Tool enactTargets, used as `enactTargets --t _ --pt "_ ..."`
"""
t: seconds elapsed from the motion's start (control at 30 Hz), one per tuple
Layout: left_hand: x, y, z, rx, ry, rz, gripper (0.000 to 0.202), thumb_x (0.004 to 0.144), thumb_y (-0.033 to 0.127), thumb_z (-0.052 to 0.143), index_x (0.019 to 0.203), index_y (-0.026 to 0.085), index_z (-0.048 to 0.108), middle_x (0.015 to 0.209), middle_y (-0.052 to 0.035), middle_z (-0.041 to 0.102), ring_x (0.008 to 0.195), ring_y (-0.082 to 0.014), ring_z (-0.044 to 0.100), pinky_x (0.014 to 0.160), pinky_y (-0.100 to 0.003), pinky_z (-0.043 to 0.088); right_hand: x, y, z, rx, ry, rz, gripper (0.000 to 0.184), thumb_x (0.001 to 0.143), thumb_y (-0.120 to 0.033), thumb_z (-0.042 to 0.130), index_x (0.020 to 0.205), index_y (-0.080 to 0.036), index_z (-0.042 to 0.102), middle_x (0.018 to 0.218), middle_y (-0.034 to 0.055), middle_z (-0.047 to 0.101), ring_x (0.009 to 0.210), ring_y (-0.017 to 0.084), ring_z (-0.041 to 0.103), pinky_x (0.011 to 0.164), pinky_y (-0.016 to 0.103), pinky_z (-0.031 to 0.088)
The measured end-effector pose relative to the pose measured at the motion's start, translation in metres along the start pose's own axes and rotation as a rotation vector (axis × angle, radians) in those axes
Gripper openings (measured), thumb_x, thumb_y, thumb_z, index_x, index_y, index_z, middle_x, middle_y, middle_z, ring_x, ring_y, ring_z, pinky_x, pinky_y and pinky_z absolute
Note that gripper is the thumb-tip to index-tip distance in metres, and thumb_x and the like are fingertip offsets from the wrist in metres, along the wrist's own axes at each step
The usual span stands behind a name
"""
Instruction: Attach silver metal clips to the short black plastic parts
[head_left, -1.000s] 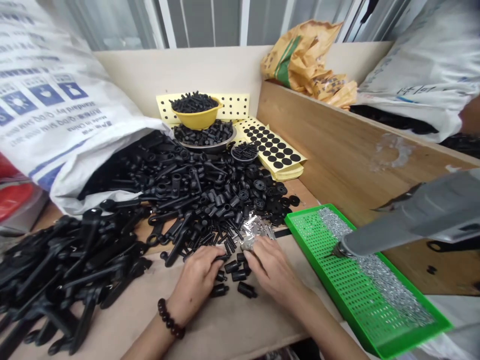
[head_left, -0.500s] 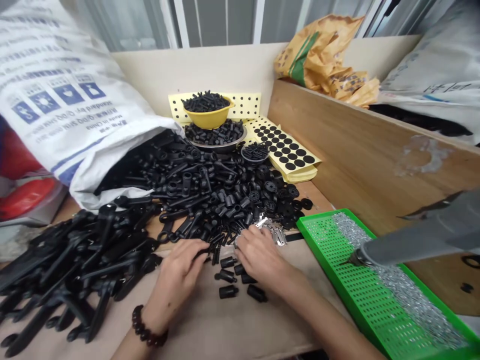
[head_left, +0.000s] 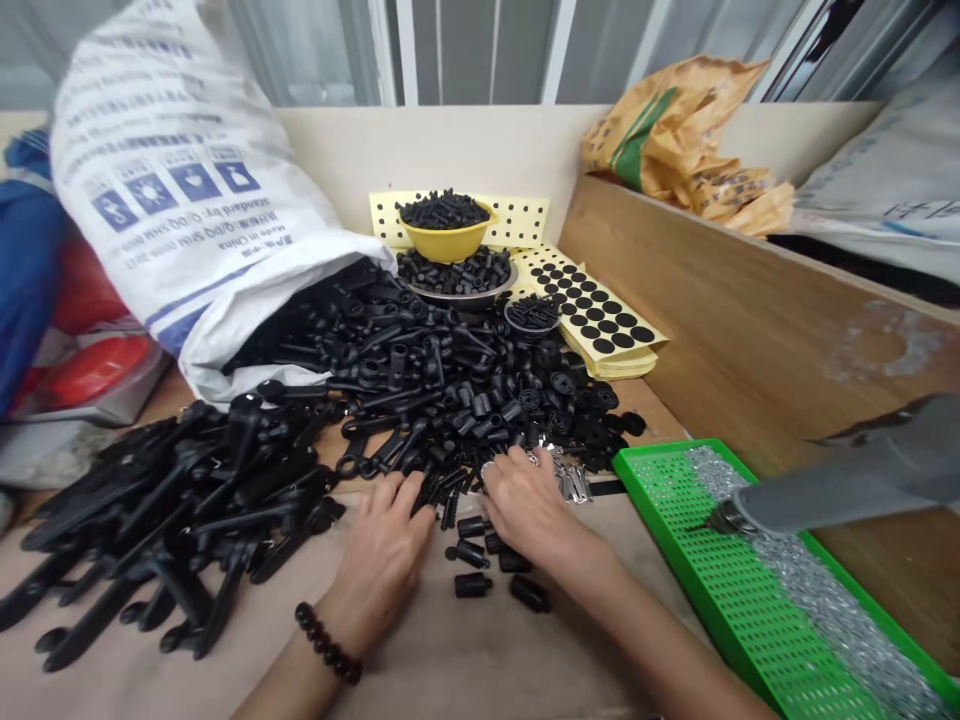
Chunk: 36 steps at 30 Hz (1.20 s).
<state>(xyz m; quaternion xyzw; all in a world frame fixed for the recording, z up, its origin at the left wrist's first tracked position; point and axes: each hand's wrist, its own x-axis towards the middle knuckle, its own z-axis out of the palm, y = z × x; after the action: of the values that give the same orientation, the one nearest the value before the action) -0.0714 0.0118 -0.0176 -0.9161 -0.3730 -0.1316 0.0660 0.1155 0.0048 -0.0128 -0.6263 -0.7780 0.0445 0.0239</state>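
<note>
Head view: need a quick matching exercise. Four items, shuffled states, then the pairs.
Items:
1. White woven sack with blue print
2. Yellow plastic bowl
3. Green perforated plastic tray
4. Person's left hand

States:
A. Wearing a dark beaded bracelet
B. Spilling black plastic parts from its mouth
C. Carrying a long strip of small silver metal parts
D. Heaped with short black parts

Pairs: 1-B, 2-D, 3-C, 4-A
</note>
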Motion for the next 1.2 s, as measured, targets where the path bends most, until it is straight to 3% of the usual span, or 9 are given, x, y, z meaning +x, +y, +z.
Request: enactTargets --t 0.2,0.37,0.53,0.77,1.2 --pt "0.005 0.000 0.006 0.030 0.001 0.020 0.021 0.081 0.008 0.045 0.069 0.015 0.061 0.108 -0.0141 0.056 0.099 -0.0289 0.044 0.078 -0.043 0.044 0.004 0.001 0.000 -0.001 0.012 0.006 0.014 0.079 -0.012 0.047 0.083 -0.013 0.060 0.087 0.0117 0.062 0.091 0.026 0.047 0.084 0.044 0.026" --pt "0.006 0.000 0.004 -0.035 0.015 0.047 0.019 0.083 0.011 0.044 0.080 0.016 0.062 0.110 -0.0125 0.055 0.098 -0.0278 0.044 0.078 -0.042 0.043 0.003 0.002 -0.002 0.014 0.017 0.000 0.012 0.079 -0.013 0.048 0.082 -0.014 0.060 0.088 0.0108 0.062 0.091 0.025 0.047 0.086 0.043 0.026" --pt "0.011 0.002 0.003 -0.019 -0.055 0.128 0.019 0.082 0.009 0.047 0.090 0.019 0.062 0.112 -0.0112 0.055 0.100 -0.0275 0.044 0.081 -0.042 0.042 0.003 0.001 0.000 0.015 0.053 0.003 0.012 0.080 -0.014 0.049 0.084 -0.013 0.059 0.088 0.0111 0.062 0.091 0.026 0.047 0.087 0.046 0.025" --pt "0.024 -0.003 0.008 0.003 -0.037 0.185 0.019 0.084 0.010 0.048 0.088 0.021 0.063 0.113 -0.0104 0.055 0.100 -0.0263 0.046 0.079 -0.040 0.041 0.002 0.002 0.004 0.015 0.094 -0.022 0.012 0.080 -0.012 0.047 0.084 -0.014 0.058 0.087 0.0102 0.060 0.091 0.026 0.047 0.087 0.046 0.025" --pt "0.035 -0.006 0.027 0.106 -0.023 0.165 0.012 0.085 0.014 0.049 0.086 0.018 0.061 0.113 -0.0096 0.056 0.099 -0.0263 0.047 0.078 -0.039 0.039 0.003 0.001 0.007 0.043 0.124 -0.052 0.015 0.076 -0.007 0.045 0.082 -0.013 0.057 0.086 0.0111 0.059 0.087 0.025 0.047 0.086 0.045 0.024"
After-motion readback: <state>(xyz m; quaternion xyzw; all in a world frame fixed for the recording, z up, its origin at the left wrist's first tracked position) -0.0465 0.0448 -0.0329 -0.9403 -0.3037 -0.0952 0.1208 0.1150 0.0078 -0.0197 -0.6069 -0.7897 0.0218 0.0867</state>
